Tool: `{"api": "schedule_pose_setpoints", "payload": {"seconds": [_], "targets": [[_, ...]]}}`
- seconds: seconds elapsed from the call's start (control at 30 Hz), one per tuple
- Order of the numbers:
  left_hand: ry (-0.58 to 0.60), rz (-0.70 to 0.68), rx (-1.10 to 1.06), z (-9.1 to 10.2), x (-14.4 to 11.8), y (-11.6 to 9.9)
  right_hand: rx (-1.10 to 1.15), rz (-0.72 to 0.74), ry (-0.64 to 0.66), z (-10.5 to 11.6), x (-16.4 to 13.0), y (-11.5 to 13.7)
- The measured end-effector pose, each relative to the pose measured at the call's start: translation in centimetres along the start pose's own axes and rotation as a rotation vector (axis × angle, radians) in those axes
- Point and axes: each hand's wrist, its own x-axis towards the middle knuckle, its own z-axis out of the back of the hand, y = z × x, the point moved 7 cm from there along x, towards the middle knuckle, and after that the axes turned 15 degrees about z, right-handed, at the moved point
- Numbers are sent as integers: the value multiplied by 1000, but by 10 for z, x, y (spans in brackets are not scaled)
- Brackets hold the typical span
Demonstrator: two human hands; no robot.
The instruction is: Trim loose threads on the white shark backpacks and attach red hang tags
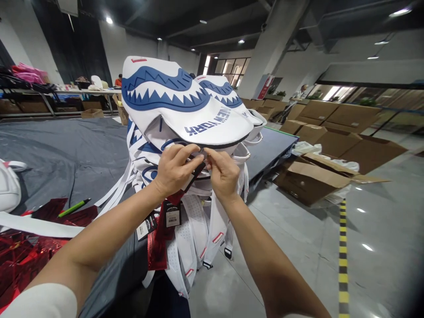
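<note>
A white backpack (pixel 228 126) with a blue shark-mouth print and NEW YORK lettering lies on top of a stack of similar white backpacks. My left hand (pixel 175 168) is pinched closed at its front edge, by the black zipper (pixel 225 145). Right beside it, my right hand (pixel 223 172) also pinches at that edge, fingertips almost touching the left ones. Whatever small piece sits between the fingertips is hidden. A dark tag (pixel 193 177) hangs just under my left fingers. Lower down dangle a black hang tag (pixel 172 215) with a barcode label and a red shiny strip (pixel 157 251).
On the grey-covered table (pixel 66 145), red shiny pieces (pixel 29 251) and a green pen (pixel 74 207) lie to the left, near another white bag (pixel 8 187). Open cardboard boxes (pixel 308 183) stand on the floor at right. A person (pixel 300 92) is in the background.
</note>
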Motion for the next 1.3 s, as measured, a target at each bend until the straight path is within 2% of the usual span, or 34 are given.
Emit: {"api": "schedule_pose_setpoints", "payload": {"seconds": [0.07, 0.2, 0.23, 0.3, 0.37, 0.43, 0.53, 0.6, 0.7, 0.9, 1.0, 1.2, 1.3], "targets": [[115, 48, -201, -7, 3, -1, 63, -48, 69, 0, -1, 0], [305, 443, -724, -28, 5, 18, 365, -339, 20, 4, -4, -19], [334, 522, -789, -32, 4, 21, 443, -395, 18, 3, -3, -23], [396, 571, -813, -36, 3, 23, 558, -462, 74, 2, 0, -29], [422, 516, -741, -33, 3, 22, 584, -479, 178, 2, 5, -29], [394, 387, -585, -26, 5, 19, 519, -438, 300, 4, 10, -24], [327, 177, -332, -20, 5, 13, 296, -279, 455, 7, 19, -10], [319, 111, -227, -22, 3, 10, 148, -157, 511, 8, 23, -1], [323, 99, -136, -27, 0, 10, 28, -50, 557, 7, 24, 8], [358, 96, -57, -32, -2, 7, -26, 37, 603, 7, 20, 11], [392, 98, -7, -35, -3, 7, -64, 74, 665, 5, 18, 11], [422, 143, 209, -36, 2, 4, -174, 72, 772, -3, 18, 14], [456, 171, 373, -34, 5, 1, -264, 56, 872, -8, 18, 20]]}}
